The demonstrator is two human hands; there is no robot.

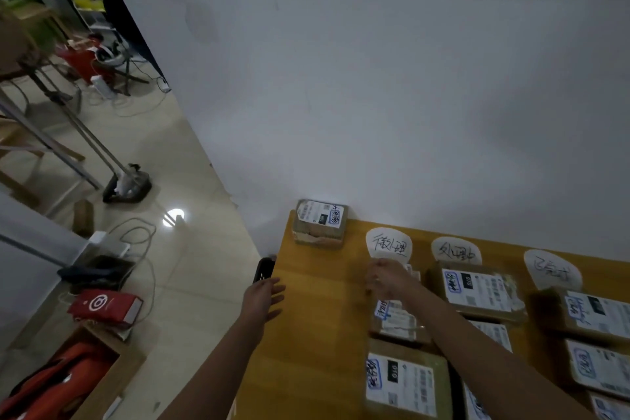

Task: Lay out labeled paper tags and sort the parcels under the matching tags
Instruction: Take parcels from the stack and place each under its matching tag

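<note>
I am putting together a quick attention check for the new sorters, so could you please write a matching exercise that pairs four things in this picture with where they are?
Things:
1. lone parcel
2. left hand
3. right hand
4. red box

Places:
A. on the floor, left of the table
B. at the table's far left corner, against the wall
C. at the lower edge of the leftmost paper tag
D. open, over the table's left edge

Pairs: 1-B, 2-D, 3-C, 4-A
</note>
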